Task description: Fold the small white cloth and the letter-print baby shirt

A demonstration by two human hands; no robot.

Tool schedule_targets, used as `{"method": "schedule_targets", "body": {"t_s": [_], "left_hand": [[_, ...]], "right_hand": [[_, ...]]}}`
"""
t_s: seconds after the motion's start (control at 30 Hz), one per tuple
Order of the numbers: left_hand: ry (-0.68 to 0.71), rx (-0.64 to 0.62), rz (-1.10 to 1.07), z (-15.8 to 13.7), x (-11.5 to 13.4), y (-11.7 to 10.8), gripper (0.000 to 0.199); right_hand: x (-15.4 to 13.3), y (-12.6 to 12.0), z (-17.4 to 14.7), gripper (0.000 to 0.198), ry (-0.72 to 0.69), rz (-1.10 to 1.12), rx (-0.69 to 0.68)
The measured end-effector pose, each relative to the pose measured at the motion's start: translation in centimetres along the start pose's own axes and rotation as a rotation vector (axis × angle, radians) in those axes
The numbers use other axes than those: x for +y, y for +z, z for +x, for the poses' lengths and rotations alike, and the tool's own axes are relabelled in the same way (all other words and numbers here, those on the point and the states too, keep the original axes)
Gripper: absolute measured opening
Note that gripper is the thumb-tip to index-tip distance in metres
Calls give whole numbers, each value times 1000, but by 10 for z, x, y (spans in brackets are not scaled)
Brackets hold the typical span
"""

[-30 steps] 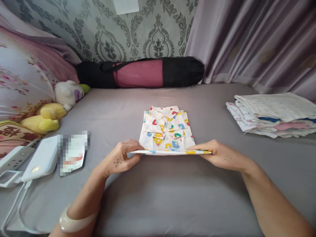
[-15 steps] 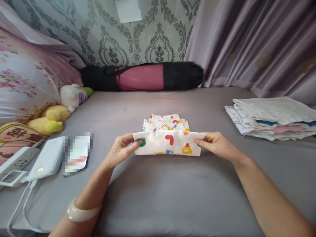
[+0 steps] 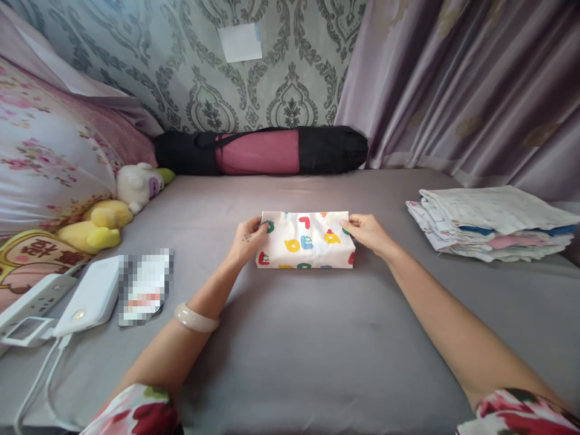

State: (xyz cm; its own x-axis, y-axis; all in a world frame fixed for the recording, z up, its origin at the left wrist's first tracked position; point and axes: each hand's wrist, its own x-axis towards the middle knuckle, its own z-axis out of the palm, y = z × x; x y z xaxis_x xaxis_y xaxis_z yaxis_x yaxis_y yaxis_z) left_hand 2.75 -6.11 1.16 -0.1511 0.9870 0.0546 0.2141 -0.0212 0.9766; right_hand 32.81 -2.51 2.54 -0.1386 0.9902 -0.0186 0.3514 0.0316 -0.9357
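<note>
A white shirt [image 3: 305, 241] with colourful letters and little figures lies folded into a flat rectangle in front of me. My left hand [image 3: 249, 240] pinches its far left corner between thumb and fingers. At the far right corner, my right hand [image 3: 369, 232] holds the cloth in the same kind of pinch. The top fold lies over the collar, which is hidden now. Both hands are on the grey sheet's level, close to the bundle.
A stack of folded clothes [image 3: 493, 223] lies at the right. A black and pink roll bag [image 3: 258, 151] rests along the wall. To the left are plush toys [image 3: 138, 186], a white power bank [image 3: 90, 296] with cables, a power strip [image 3: 34, 302] and a blurred phone-like object [image 3: 145, 287].
Both hands have moved away from me, carrying the shirt's near edge up and over. The collar, visible before, is now covered by the fold.
</note>
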Motion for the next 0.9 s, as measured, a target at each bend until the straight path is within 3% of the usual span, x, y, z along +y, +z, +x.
{"method": "schedule_targets", "body": {"t_s": [0.17, 0.37, 0.6, 0.77, 0.83, 0.9], "left_hand": [[22, 91, 275, 18, -10, 7, 18], [40, 101, 660, 19, -11, 14, 19], [90, 113, 788, 24, -30, 19, 18], [152, 249, 823, 19, -32, 16, 32], [218, 260, 871, 13, -27, 20, 36], [320, 191, 910, 3, -20, 30, 37]], "right_hand": [[16, 8, 24, 22, -7, -369, 108], [17, 22, 21, 26, 43, -754, 195], [15, 31, 14, 32, 87, -890, 187], [8, 29, 10, 32, 115, -917, 201], [1, 33, 4, 35, 65, -966, 241], [-6, 43, -3, 37, -58, -1015, 247]]}}
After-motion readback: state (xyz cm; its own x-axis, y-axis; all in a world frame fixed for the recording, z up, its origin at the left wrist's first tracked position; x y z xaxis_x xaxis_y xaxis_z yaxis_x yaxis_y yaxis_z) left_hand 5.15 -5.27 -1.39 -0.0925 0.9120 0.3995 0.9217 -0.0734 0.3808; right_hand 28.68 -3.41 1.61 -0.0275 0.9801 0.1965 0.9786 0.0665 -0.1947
